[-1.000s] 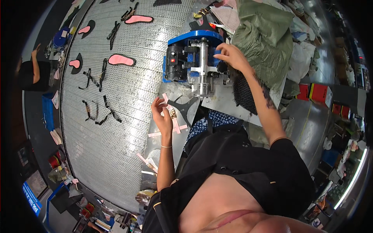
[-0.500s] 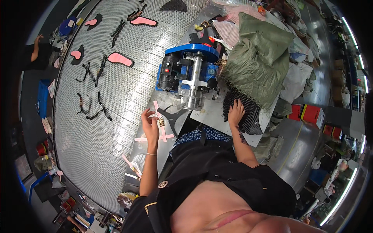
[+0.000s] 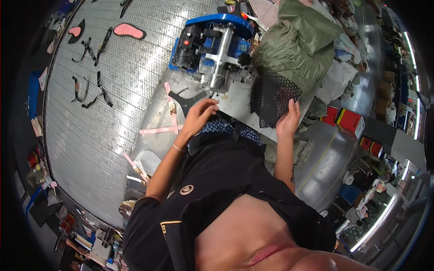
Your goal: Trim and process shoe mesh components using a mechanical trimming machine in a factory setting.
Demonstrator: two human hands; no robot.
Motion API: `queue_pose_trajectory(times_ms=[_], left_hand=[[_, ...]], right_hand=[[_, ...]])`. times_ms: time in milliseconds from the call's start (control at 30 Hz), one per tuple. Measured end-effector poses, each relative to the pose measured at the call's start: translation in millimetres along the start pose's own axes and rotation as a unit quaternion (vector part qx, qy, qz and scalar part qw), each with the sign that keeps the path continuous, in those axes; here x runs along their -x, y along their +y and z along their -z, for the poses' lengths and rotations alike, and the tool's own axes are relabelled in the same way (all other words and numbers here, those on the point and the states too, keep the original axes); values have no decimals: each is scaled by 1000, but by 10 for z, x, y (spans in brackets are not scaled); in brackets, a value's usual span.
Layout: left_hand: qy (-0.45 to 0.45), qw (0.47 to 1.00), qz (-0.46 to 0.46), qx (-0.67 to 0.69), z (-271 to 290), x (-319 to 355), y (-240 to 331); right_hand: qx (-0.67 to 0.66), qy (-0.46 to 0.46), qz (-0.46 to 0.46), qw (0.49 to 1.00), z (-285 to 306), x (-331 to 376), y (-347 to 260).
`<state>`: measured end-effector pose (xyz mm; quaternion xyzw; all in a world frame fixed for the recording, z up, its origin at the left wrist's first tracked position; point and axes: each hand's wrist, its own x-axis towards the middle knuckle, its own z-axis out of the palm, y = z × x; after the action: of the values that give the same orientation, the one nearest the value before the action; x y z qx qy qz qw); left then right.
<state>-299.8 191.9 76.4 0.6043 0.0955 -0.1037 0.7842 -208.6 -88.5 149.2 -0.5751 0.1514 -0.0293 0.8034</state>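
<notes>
Black cut piece [image 3: 187,100]: flat, forked shape lying on the pale bench just in front of the machine; its near end is hidden under the left hand.
Left hand [image 3: 200,116]: fingers curled down onto that piece; whether they pinch it cannot be told.
Right hand [image 3: 288,121]: fingers nearly straight, resting against the lower edge of a black mesh basket [image 3: 271,95]; grip unclear.
Machine [image 3: 212,43]: blue and silver, just behind both hands.
Green sack [image 3: 296,47]: behind the basket, top cut off.
Pink strips [image 3: 160,130]: left of the left hand.
</notes>
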Motion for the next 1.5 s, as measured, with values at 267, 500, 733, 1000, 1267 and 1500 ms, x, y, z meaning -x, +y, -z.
queue_pose_trajectory(times_ms=[267,500,733,1000,1267,1500], left_hand=[[-54,974,-17,218,-800,6,120],[172,980,49,-85,-571,347,-1161],[179,836,294,-428,-282,939,-3410],[-138,825,434,-334,-210,434,-4941],[-351,719,543,-254,-272,324,-5743],[-400,743,357,-402,-740,689,-4803]], right_hand=[[-180,-267,-178,930,-194,437,-42],[-109,-216,-189,952,400,120,-98],[-41,-162,-209,964,962,-24,-235],[52,-111,-219,968,1263,-126,-379],[79,-130,-235,960,1196,-282,-315],[109,-116,-240,958,922,-398,-210]])
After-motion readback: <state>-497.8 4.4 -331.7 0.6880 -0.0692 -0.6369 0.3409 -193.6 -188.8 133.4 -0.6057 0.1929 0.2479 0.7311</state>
